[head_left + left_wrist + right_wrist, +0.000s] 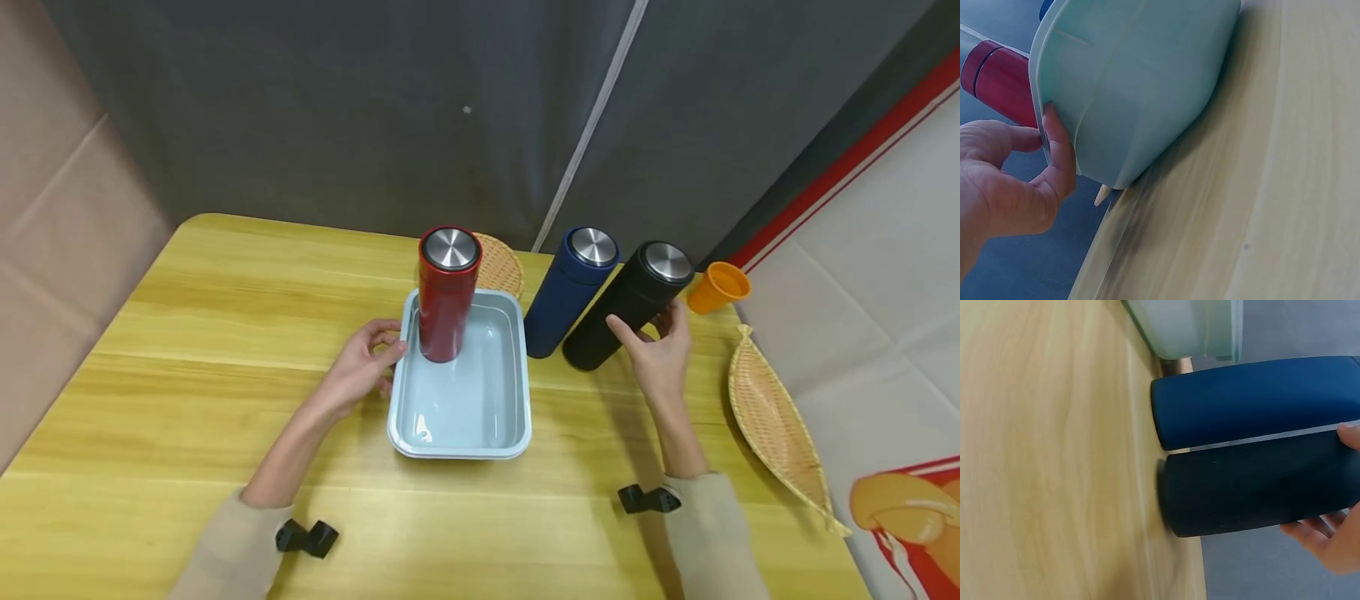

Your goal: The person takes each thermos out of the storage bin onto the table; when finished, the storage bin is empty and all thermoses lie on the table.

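A light blue plastic basin [480,400] stands on the table, with a red thermos [447,308] upright in its far left part. My left hand [367,358] pinches the basin's left rim between thumb and fingers; in the left wrist view the fingers press on the outer wall [1141,87]. My right hand [660,350] grips a black thermos [626,312] around its middle, thumb on the near side. That thermos is upright, its base at the tabletop in the right wrist view. Beside it, between it and the basin, a blue thermos [566,296] stands upright.
Behind the basin lies a round woven tray [501,265], partly hidden. An orange cup [718,287] sits at the far right corner. Along the right edge rests a leaf-shaped woven basket [776,421]. A dark grey curtain or panel [337,117] rises behind the wooden table [187,375].
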Tool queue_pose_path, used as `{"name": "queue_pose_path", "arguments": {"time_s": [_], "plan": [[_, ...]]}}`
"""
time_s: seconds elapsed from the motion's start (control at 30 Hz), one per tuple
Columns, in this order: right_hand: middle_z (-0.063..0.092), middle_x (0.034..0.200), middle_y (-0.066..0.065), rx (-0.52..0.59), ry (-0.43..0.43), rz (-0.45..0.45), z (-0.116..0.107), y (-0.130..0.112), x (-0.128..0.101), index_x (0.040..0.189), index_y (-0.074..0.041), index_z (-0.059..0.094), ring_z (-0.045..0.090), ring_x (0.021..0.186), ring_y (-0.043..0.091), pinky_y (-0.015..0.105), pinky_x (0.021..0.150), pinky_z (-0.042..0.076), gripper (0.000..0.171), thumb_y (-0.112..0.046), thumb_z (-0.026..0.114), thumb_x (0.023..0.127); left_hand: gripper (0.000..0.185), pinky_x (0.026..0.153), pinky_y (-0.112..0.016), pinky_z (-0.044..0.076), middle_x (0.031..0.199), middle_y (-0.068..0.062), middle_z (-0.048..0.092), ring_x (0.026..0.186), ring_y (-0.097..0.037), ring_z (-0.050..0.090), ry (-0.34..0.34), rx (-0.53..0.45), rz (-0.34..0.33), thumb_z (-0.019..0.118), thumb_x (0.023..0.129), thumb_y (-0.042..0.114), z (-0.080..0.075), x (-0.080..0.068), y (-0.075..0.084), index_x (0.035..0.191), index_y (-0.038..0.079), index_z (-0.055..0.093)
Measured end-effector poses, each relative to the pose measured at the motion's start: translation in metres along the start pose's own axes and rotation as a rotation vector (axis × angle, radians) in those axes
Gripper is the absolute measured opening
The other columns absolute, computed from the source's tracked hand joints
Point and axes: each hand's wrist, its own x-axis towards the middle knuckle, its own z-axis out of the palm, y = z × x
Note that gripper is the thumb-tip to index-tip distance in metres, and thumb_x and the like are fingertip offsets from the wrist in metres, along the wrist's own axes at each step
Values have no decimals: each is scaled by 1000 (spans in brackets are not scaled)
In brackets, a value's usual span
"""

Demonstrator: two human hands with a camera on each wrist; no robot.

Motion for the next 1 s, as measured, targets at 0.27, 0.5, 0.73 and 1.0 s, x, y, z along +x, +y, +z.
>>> {"name": "queue_pose_path", "arguments": {"time_s": [0.27,0.5,0.73,1.0], "plan": [[54,105,-8,-22,27,-25,5,1,0,127,2,50,53,94,12,17,72,53,58,-3,79,77,46,45,-31,54,112,-23,48,67,-17,59,-3,-2,-5,53,99,8,1,1,0,138,-7,34],[54,108,-6,-7,19,3,9,3,3,130,1,49,53,95,12,19,72,52,59,-4,78,78,45,45,-29,54,113,-22,49,70,-16,58,6,-18,-19,52,99,7,1,0,1,138,-7,34],[55,105,-7,-11,17,2,10,4,3,127,0,51,53,93,12,19,72,52,56,-4,78,78,45,46,-31,55,115,-23,48,72,-18,59,3,-3,-25,52,99,8,0,-1,1,138,-7,34],[54,108,-7,-12,-12,-22,12,5,5,129,2,50,53,95,12,20,74,53,58,-3,78,78,47,47,-29,55,118,-27,47,73,-20,59,4,7,-16,53,99,8,0,-1,2,139,-7,33]]}}
